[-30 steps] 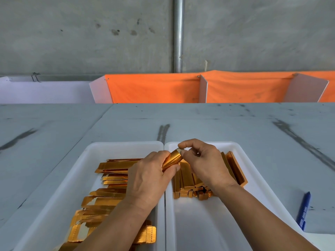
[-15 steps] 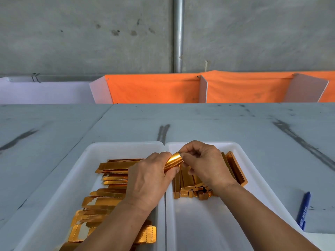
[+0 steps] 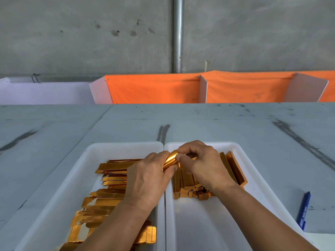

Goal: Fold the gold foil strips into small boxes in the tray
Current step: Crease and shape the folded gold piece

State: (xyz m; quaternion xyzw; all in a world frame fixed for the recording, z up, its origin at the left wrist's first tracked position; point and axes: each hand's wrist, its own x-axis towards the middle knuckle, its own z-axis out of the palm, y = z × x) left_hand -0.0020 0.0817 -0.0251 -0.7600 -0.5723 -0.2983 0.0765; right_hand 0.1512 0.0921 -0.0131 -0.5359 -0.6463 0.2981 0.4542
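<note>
Two white trays sit side by side in front of me. The left tray point(image 3: 54, 200) holds several flat gold foil strips point(image 3: 108, 194). In the right tray point(image 3: 253, 182) lie several folded gold boxes point(image 3: 186, 183). Above the seam between the trays I hold one gold foil strip point(image 3: 170, 160), curved and partly folded. My left hand point(image 3: 148, 178) grips its near end with curled fingers. My right hand point(image 3: 203, 165) pinches its far end between thumb and fingers. Most of the strip is hidden inside my hands.
A blue pen point(image 3: 304, 211) lies on the grey table point(image 3: 235, 127) to the right of the right tray. Orange cloth panels with white dividers point(image 3: 155, 89) stand along the table's far edge, before a concrete wall with a metal pipe point(image 3: 178, 33).
Both hands stayed above the tray seam. My right fingers shifted closer over the strip's end, and the strip now bends more tightly between the hands.
</note>
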